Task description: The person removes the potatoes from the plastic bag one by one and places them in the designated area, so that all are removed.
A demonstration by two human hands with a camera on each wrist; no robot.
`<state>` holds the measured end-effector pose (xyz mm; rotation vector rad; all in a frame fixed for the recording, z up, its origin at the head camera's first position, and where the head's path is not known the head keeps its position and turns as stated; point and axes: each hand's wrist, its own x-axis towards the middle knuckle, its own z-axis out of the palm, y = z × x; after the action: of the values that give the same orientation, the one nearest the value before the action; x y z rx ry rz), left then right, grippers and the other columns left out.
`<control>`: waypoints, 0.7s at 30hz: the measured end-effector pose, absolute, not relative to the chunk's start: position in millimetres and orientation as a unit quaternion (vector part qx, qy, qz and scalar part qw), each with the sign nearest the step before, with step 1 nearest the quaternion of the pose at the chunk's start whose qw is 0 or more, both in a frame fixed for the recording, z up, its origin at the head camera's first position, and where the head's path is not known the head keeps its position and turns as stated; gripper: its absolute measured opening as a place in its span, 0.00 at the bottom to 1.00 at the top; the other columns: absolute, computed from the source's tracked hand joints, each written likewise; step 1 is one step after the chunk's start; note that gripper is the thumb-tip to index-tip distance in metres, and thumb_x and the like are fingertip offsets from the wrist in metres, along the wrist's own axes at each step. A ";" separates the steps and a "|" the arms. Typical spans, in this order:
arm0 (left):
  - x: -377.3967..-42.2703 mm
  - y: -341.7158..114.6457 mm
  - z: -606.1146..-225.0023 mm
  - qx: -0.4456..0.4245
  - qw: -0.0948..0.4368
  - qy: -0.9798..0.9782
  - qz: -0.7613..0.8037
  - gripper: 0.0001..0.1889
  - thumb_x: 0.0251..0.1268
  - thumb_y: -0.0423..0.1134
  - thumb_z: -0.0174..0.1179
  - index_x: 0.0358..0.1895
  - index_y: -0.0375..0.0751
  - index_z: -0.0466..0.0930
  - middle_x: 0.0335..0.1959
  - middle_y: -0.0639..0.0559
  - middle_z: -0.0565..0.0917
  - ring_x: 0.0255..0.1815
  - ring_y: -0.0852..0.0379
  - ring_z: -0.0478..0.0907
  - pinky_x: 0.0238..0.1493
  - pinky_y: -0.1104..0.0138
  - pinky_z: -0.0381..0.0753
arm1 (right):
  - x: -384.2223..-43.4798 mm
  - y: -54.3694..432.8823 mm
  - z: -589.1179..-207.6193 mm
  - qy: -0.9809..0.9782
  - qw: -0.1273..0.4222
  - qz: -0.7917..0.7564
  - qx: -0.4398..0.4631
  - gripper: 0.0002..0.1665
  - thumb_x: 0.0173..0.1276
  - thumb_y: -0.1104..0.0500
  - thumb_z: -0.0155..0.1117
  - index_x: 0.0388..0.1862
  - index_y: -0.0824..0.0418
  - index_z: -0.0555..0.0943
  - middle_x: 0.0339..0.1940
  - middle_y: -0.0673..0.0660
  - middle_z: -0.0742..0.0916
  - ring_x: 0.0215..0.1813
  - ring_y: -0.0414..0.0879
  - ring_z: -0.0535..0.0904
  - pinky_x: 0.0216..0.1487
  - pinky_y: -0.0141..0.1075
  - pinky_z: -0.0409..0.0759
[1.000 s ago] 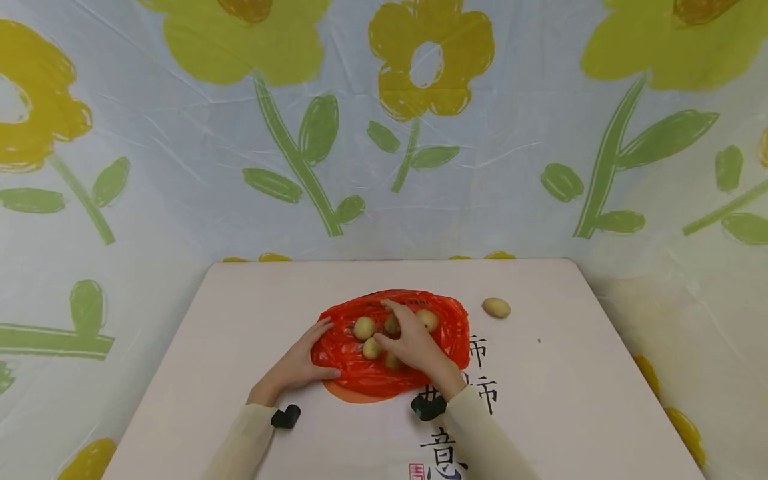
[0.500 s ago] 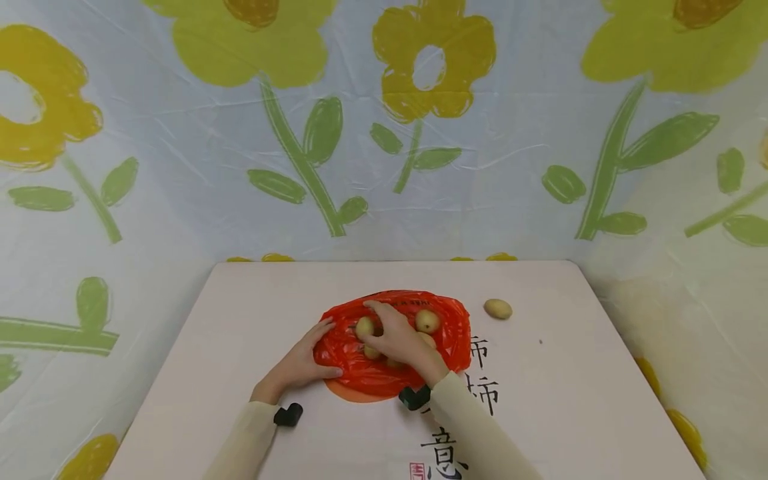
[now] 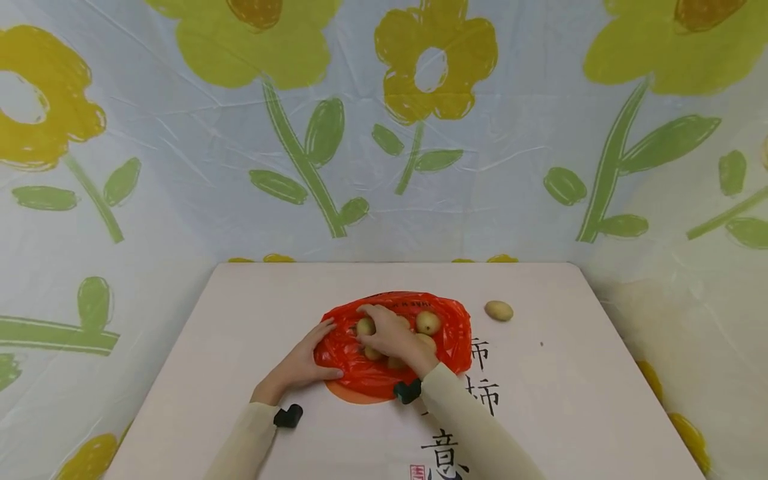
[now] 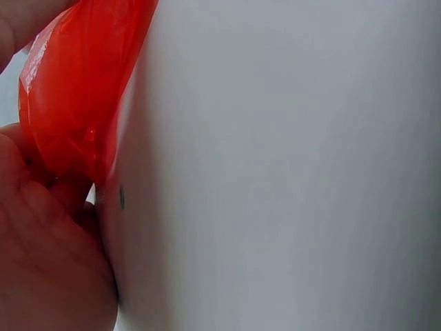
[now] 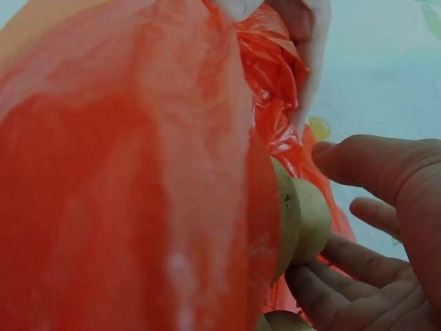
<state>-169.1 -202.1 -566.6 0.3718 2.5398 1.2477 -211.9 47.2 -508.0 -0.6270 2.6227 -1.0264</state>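
Note:
A red plastic bag [image 3: 447, 340] lies spread open on the table, with several potatoes [image 3: 428, 323] in it. At its left edge my left hand [image 3: 300, 363] holds the bag, thumb near the front and fingers along the side; the left wrist view shows the red plastic [image 4: 76, 89] between thumb and fingers. My right hand [image 3: 393, 333] reaches over the bag's middle. In the right wrist view its fingers touch the underside of a potato [image 5: 311, 221], while the thumb stands apart above it. The hand covers part of the potatoes in the head view.
A single potato [image 3: 499, 311] lies on the table outside the bag, to the right. The pale table [image 3: 570, 400] has black printed characters [image 3: 444, 453] and an orange patch under the bag. A flower-printed cloth [image 3: 492, 173] hangs behind and at both sides.
My right hand has moved left across the bag to the left-hand potatoes, uncovering potatoes on the right. My left hand stays at the bag's left edge. The view shifts slightly.

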 end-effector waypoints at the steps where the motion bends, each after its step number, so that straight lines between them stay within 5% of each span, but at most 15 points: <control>1: -168.8 -202.2 -566.2 0.129 0.143 0.880 0.433 0.55 0.49 0.57 0.78 0.81 0.53 0.58 0.85 0.52 0.53 0.84 0.38 0.50 0.76 0.34 0.60 | -212.7 46.1 -508.9 0.899 0.130 -0.356 -0.219 0.34 0.69 0.53 0.72 0.72 0.55 0.74 0.71 0.56 0.80 0.63 0.52 0.79 0.66 0.57 0.79; 7: -166.4 -201.0 -566.1 0.123 0.144 0.877 0.442 0.55 0.49 0.57 0.78 0.81 0.53 0.58 0.85 0.52 0.54 0.84 0.39 0.51 0.76 0.34 0.60 | -216.1 42.4 -511.7 0.894 0.142 -0.364 -0.218 0.29 0.69 0.59 0.72 0.68 0.58 0.77 0.66 0.56 0.82 0.56 0.50 0.80 0.61 0.50 0.84; 21: -167.2 -202.9 -568.4 0.118 0.142 0.884 0.429 0.55 0.48 0.59 0.78 0.81 0.57 0.58 0.85 0.56 0.54 0.84 0.42 0.52 0.76 0.36 0.61 | -219.7 37.9 -516.1 0.892 0.165 -0.369 -0.204 0.25 0.69 0.57 0.72 0.65 0.56 0.80 0.62 0.54 0.83 0.55 0.49 0.79 0.60 0.51 0.84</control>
<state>-167.2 -202.9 -568.4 0.3417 2.5513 1.2378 -219.7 37.9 -516.1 -0.5801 2.5404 -1.0503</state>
